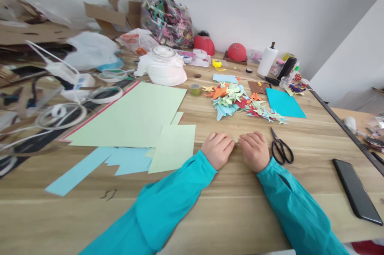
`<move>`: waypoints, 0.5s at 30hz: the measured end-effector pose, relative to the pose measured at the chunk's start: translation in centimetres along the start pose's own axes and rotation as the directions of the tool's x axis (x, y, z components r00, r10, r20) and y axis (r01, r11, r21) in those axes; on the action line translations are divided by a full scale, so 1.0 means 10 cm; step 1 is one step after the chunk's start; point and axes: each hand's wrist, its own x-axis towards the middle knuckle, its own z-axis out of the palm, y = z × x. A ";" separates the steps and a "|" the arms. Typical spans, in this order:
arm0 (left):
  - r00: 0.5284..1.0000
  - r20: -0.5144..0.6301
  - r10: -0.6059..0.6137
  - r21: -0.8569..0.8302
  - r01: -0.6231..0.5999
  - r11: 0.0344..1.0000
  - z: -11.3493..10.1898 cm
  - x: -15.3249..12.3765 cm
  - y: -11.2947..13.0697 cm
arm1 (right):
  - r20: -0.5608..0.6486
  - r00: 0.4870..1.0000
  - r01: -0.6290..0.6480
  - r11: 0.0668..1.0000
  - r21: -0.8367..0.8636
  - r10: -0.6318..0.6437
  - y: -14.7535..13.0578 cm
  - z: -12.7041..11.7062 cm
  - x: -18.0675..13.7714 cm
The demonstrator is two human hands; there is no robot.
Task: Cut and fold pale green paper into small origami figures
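Close together on the wooden table, my left hand (pixel 218 151) and my right hand (pixel 254 151) have curled fingers pressed down near the tabletop. A pale sliver of folded paper (pixel 236 140) shows between the fingertips; the hands cover most of it. Black-handled scissors (pixel 281 149) lie just right of my right hand, blades pointing away. To the left of my left hand is a light green paper sheet (pixel 175 147). Beyond both hands spreads a pile of small folded paper pieces (pixel 232 97) in orange, green, blue and red.
Large green sheets (pixel 129 117) and blue paper strips (pixel 81 171) lie left. A turquoise sheet (pixel 285 103) is at the right back, a black phone (pixel 357 191) at the right. Green tape (pixel 195 89), cables (pixel 63 115), a white bag (pixel 163 67) and red pincushions (pixel 237 52) stand farther back.
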 end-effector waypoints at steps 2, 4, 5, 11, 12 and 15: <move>1.000 -0.006 -0.013 0.003 0.013 1.000 -0.01 0.00 -0.01 | -0.031 0.998 -0.048 0.999 -0.018 0.047 0.03 -0.01 -0.02; 1.000 -0.011 -0.020 0.003 0.020 1.000 -0.02 0.01 -0.01 | -0.071 0.994 -0.081 0.996 -0.026 0.079 0.05 -0.03 -0.03; 1.000 -0.015 -0.022 0.002 0.022 1.000 -0.03 0.02 -0.01 | -0.089 0.992 -0.090 0.996 -0.026 0.087 0.05 -0.03 -0.03; 0.999 -0.030 -0.033 0.019 0.034 0.999 -0.02 0.02 -0.01 | -0.099 0.991 -0.096 0.995 -0.038 0.092 0.06 -0.01 -0.05; 0.999 -0.035 -0.036 0.019 0.036 0.999 -0.02 0.01 -0.03 | -0.102 0.990 -0.105 0.993 -0.046 0.100 0.09 -0.01 -0.06; 0.997 -0.061 -0.051 0.018 0.052 0.998 -0.03 -0.02 -0.10 | -0.155 0.974 -0.175 0.982 -0.071 0.162 0.21 0.01 -0.09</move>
